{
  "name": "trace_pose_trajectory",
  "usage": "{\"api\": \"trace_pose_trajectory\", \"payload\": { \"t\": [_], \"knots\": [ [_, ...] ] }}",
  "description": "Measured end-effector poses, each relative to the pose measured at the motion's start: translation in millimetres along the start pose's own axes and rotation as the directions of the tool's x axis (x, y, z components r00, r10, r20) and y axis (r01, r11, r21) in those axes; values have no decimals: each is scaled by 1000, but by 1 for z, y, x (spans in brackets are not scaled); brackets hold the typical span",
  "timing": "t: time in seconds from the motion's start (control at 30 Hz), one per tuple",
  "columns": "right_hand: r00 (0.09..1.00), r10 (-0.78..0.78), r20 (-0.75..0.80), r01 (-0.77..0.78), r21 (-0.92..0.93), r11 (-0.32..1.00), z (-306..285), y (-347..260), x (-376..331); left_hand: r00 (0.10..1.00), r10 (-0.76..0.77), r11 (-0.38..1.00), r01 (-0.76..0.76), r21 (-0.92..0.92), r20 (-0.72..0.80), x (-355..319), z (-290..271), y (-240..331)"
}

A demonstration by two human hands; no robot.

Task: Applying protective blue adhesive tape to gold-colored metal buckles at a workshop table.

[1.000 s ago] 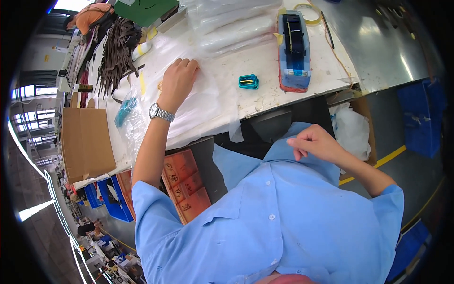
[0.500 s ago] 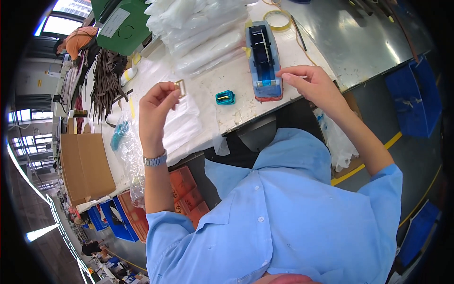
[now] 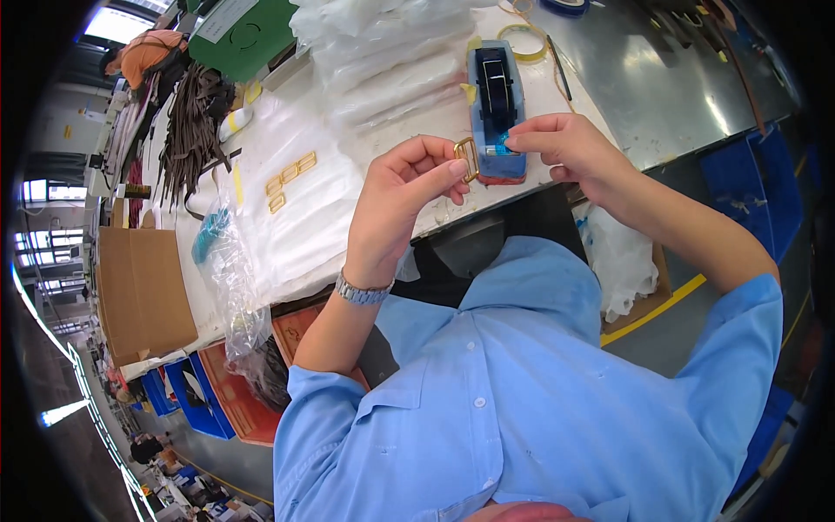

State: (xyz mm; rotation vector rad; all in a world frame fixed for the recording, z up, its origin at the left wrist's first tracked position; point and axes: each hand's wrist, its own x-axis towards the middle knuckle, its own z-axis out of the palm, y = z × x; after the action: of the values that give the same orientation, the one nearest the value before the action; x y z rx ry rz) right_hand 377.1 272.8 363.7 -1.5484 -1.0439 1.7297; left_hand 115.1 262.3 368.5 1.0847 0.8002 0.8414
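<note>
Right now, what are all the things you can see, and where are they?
buckle: one, gold, pinched in the left hand's fingertips above the table edge
tape dispenser: one, blue, on the table just behind the hands
spare buckles: four or so, gold, lying on the white sheet
clear bags: a heap, whitish, at the back of the table
tape rings: two or so, yellowish, beyond the dispenser
dark straps: a bundle, brown, far left of the table
cardboard box: one, brown, left of the table
wristwatch: one, silver, on the left wrist
left hand: holds the buckle
right hand: fingertips at the buckle and dispenser
</note>
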Motion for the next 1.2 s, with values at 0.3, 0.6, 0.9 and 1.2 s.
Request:
{"api": "trace_pose_trajectory", "payload": {
  "t": [0.3,0.6,0.9,1.2],
  "knots": [
    [998,-60,7,58,161,985,10,-9,-32,1000,-3,999,2,-32,-30,-16,9,7],
    [963,-267,-45,265,362,894,51,79,-59,992,-129,989,128,75,7,-34,33,1],
    [934,-354,-43,338,421,842,58,87,-58,993,-111,968,114,225,-28,-24,40,-9],
    [921,-384,-64,375,405,834,61,87,-63,993,-120,949,119,292,-14,-15,42,-7]
  ]
}}
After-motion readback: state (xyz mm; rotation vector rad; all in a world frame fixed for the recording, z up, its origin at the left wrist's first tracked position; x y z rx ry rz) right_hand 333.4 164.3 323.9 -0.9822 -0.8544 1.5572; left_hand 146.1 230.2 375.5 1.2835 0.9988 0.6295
